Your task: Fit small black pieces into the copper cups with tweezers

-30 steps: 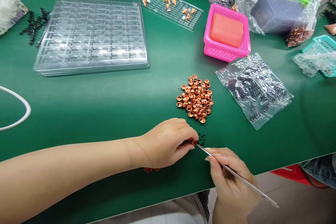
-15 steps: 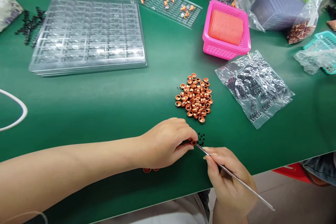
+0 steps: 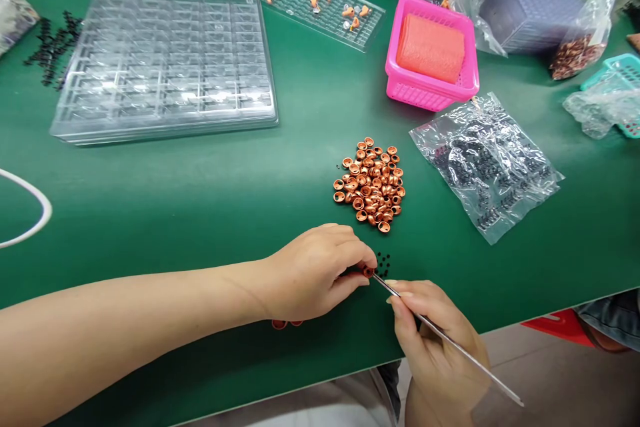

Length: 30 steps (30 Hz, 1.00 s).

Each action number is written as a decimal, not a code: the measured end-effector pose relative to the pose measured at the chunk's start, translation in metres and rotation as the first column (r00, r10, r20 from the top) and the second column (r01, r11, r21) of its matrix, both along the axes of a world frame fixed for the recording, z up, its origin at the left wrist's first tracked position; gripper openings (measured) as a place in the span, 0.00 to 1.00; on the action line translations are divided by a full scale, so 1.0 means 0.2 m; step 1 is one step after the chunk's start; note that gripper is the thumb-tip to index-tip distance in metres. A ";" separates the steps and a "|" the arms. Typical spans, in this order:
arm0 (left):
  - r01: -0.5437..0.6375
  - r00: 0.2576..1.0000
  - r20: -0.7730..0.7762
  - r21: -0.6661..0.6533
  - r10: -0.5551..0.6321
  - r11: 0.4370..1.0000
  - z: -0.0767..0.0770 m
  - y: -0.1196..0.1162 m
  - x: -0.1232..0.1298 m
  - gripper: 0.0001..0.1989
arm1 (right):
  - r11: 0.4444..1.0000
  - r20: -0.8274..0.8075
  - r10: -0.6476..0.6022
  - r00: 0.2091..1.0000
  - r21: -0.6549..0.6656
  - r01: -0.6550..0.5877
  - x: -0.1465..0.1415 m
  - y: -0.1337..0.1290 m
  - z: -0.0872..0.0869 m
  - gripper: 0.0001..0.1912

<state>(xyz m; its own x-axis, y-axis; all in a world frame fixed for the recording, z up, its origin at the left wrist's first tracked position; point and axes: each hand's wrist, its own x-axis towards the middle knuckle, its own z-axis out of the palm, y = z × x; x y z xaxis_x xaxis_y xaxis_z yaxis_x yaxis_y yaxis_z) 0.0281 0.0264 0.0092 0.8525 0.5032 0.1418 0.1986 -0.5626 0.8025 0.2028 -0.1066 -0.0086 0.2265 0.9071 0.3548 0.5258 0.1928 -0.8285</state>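
Observation:
Between thumb and fingertips, my left hand [image 3: 320, 273] pinches a small copper-coloured cup [image 3: 369, 272] just over the table. My right hand [image 3: 440, 347] grips a thin metal rod [image 3: 465, 351] like a pen, its tip at the cup's opening. Whether the tip carries anything is too small to tell. Tiny black dots [image 3: 383, 263] lie scattered right behind the held cup. Beyond them sits a heap of copper-coloured cups [image 3: 373, 187], several with a hole showing in the bottom. Partly hidden under my left wrist are a couple more cups [image 3: 279, 324].
Clear compartment trays [image 3: 165, 67] are stacked at the back left. A pink basket [image 3: 433, 93] holds an orange-red block. Right of the heap lies a plastic bag of small black parts [image 3: 490, 167]. A white cable [image 3: 43, 210] loops at the left. The green table's [image 3: 250, 187] front edge runs close below my hands.
Both hands keep nearly the same pose, with the rod tip still at the cup. The view has shifted very slightly.

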 end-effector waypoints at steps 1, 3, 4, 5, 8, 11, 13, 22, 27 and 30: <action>0.001 1.000 -0.001 0.000 -0.001 1.000 0.00 0.00 0.00 0.03 | 1.000 0.001 0.011 1.000 -0.001 -0.011 0.00 0.00 0.00 0.16; 0.001 1.000 -0.003 -0.001 -0.001 1.000 0.00 0.00 0.00 0.03 | 1.000 0.000 0.016 1.000 -0.006 -0.016 0.00 0.00 0.00 0.16; 0.000 1.000 -0.004 -0.001 0.000 1.000 0.00 0.00 0.00 0.03 | 1.000 -0.001 0.006 1.000 -0.009 -0.006 0.00 0.00 0.00 0.16; 0.002 1.000 -0.003 0.000 -0.002 1.000 0.00 0.00 0.00 0.03 | 1.000 0.001 -0.008 1.000 -0.011 0.008 0.00 0.00 0.00 0.15; 0.005 1.000 0.007 0.007 -0.005 1.000 0.00 0.00 0.00 0.04 | 1.000 0.022 -0.031 0.999 -0.006 0.031 -0.01 0.00 0.01 0.14; 0.002 1.000 0.017 0.016 -0.002 1.000 -0.01 0.00 0.00 0.04 | 1.000 0.040 -0.017 0.999 0.017 0.016 -0.01 0.01 0.01 0.15; 0.000 1.000 0.017 0.020 0.000 1.000 -0.01 0.00 0.00 0.04 | 0.999 0.053 0.003 0.999 0.038 -0.005 -0.01 0.01 0.01 0.16; 0.006 1.000 0.009 0.010 -0.006 1.000 -0.01 0.00 0.00 0.03 | 0.995 0.105 0.014 0.994 0.101 -0.024 -0.01 0.01 0.01 0.18; 0.001 1.000 0.021 0.013 -0.001 1.000 -0.01 0.00 0.00 0.03 | 0.994 0.110 0.029 0.994 0.104 -0.040 -0.01 0.01 0.00 0.19; -0.006 1.000 0.024 0.019 0.006 1.000 -0.01 0.00 0.00 0.02 | 0.993 0.090 0.003 0.996 0.114 -0.013 -0.02 0.01 0.01 0.18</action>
